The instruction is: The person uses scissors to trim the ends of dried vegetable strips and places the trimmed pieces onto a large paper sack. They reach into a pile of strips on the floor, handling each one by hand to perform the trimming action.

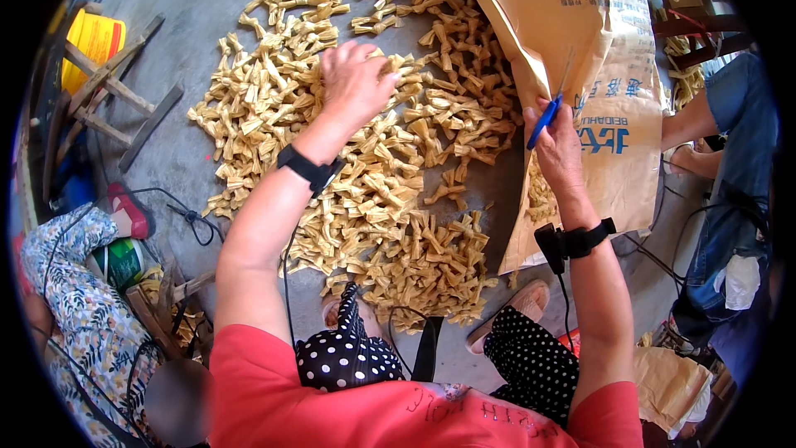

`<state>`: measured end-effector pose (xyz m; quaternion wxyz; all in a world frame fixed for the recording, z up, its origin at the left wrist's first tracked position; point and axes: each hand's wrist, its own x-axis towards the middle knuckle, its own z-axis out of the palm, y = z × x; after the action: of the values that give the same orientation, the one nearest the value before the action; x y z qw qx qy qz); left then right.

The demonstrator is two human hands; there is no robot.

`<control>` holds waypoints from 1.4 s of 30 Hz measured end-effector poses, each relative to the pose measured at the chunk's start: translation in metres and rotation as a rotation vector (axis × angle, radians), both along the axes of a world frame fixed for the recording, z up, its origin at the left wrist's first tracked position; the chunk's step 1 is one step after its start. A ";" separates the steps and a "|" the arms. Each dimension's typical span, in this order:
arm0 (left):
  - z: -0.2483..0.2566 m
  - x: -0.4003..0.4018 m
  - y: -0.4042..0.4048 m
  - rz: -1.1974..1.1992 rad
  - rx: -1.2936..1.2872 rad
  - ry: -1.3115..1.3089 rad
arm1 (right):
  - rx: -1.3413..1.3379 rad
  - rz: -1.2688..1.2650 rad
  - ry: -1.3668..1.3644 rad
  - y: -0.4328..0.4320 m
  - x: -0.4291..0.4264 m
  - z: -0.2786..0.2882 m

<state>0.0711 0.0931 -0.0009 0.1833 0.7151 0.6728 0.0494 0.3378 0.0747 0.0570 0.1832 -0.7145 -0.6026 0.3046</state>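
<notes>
Before me a wide heap of pale yellow knotted pieces, apparently dried tofu-skin knots [367,199], lies on the grey floor. My left hand [354,78] is over the upper part of the heap, fingers curled and spread apart among the knots; its palm side is hidden. In my right hand [556,143] I hold scissors by their blue handles [545,121], with the thin blades pointing up and away. The same hand is at the open edge of a large brown paper sack [622,193] bearing printed writing. Some knots show inside the sack's mouth.
A wooden stool frame [118,93] and a yellow bucket [93,43] are at the left. One person's patterned trouser leg [87,274] and a green tub [118,264] are below them. Another person's jeans [734,155] are at the right. Black cables [193,214] trail nearby.
</notes>
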 end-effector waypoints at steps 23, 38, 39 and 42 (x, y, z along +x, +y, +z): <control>-0.017 0.009 -0.025 -0.176 0.055 -0.165 | 0.296 -0.050 0.118 0.009 0.027 -0.033; -0.003 -0.032 -0.068 0.029 0.361 -0.200 | -0.018 -0.061 0.433 -0.003 0.003 -0.004; -0.001 -0.037 -0.062 0.082 0.450 -0.182 | -0.092 -0.099 0.491 -0.005 0.000 0.006; 0.006 -0.034 -0.044 0.095 0.484 -0.279 | -0.239 -0.162 0.653 -0.017 0.003 0.017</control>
<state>0.0372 0.0494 0.0053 0.0955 0.6920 0.6425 0.3150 0.3407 0.0577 0.0743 0.3049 -0.6412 -0.4136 0.5699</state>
